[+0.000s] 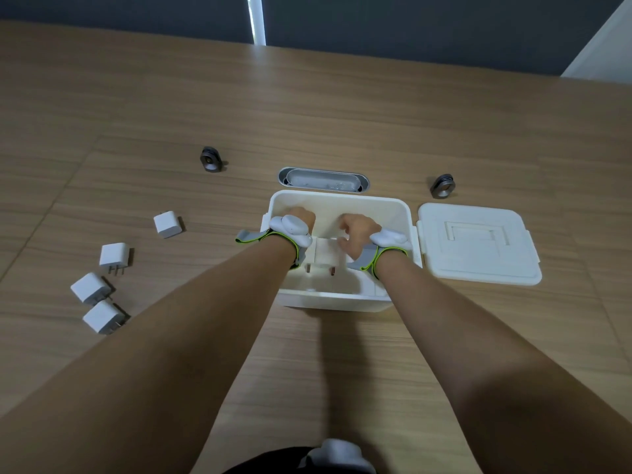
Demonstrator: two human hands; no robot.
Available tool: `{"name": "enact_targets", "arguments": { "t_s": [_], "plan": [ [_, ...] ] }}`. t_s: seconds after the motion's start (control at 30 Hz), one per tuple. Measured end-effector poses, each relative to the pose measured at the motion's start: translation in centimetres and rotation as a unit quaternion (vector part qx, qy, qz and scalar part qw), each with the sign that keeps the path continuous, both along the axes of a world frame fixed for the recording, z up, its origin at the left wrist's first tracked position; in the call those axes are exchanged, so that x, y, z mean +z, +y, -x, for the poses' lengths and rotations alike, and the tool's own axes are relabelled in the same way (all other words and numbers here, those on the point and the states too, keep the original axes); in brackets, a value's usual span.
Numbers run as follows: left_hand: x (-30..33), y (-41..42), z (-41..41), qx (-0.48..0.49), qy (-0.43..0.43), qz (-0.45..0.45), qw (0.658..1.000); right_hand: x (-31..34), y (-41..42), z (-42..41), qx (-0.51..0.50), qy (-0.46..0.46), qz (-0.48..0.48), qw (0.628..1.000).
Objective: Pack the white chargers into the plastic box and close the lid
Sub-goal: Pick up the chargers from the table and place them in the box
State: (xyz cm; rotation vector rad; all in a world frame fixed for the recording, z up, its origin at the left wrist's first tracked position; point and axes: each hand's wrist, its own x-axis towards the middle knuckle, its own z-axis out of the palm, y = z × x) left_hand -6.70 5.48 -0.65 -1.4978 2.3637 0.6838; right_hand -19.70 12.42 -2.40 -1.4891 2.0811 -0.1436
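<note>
Chargers (pixel 325 253) getting arranged inside the box (pixel 337 301); both hands' (pixel 301 217) (pixel 355 234) grip unclear. Next: grab four (pixel 114 256) left of box.

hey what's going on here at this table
A person is packing white cube-shaped chargers into an open white plastic box. Both the left hand and the right hand are down inside it, arranging chargers already there. Four more chargers wait on the wooden table to the left. The white square lid lies off, right of the box.
</note>
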Motion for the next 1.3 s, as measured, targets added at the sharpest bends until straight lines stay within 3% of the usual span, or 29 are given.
{"name": "enact_targets", "arguments": {
  "t_s": [0.2, 0.33, 0.53, 0.7, 0.93, 1.3],
  "plan": [
    [2.1, -0.5, -3.0, -0.065, 0.105, 0.153, 0.981, 3.0, 0.8, -1.3, -0.064, 0.068, 0.138, 0.986],
    [3.3, -1.1, -5.7, -0.033, 0.174, 0.225, 0.958, 5.4, -0.2, -3.1, -0.085, 0.059, 0.229, 0.968],
    [4.5, -2.6, -12.3, 0.026, 0.155, 0.247, 0.956, 7.8, -3.0, -6.9, -0.054, 0.053, 0.302, 0.950],
    [3.6, -4.4, -19.0, 0.085, 0.046, 0.153, 0.984, 8.1, -6.4, -11.8, 0.002, 0.039, 0.290, 0.956],
    [1.1, -7.0, -27.7, 0.133, -0.010, 0.111, 0.985, 6.6, -10.6, -18.7, 0.057, 0.040, 0.235, 0.969],
    [-3.3, -10.9, -35.3, 0.116, -0.044, 0.023, 0.992, 0.9, -14.1, -25.6, 0.135, 0.052, 0.093, 0.985]
  ]
}}
